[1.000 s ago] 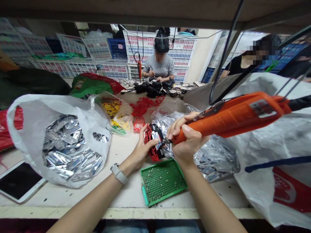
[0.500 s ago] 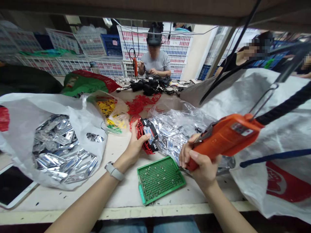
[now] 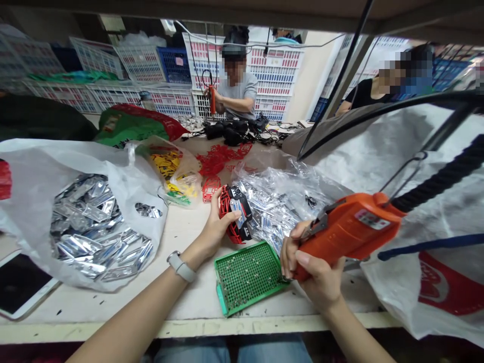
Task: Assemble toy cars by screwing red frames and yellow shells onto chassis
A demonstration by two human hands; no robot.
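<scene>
My left hand (image 3: 215, 227) is closed around a black plastic part with a red lattice piece (image 3: 235, 229), thumb over its silver, blue-edged strip. The kind of assembly is unclear. My right hand (image 3: 319, 277) wraps the body of an orange electric screwdriver (image 3: 351, 227), which hangs from a metal hook with a thick black cord. Its tip points down-left at the right edge of a green perforated tray (image 3: 222, 297), and my fingers partly hide it. Small screws lie scattered in the tray's holes.
On the left, a white bag (image 3: 26, 201) holds silver strips, beside a tablet-like device (image 3: 22, 285). Yellow pieces (image 3: 166, 166), red lattice pieces (image 3: 223, 159) and a clear bag of silver strips (image 3: 272, 196) lie ahead. A large white sack (image 3: 401, 146) stands right. Two people sit beyond.
My left hand with the black and red part has shifted slightly right in view. The screwdriver's tip end is slightly lower, at the tray's edge. The person opposite has raised an arm to another orange tool.
</scene>
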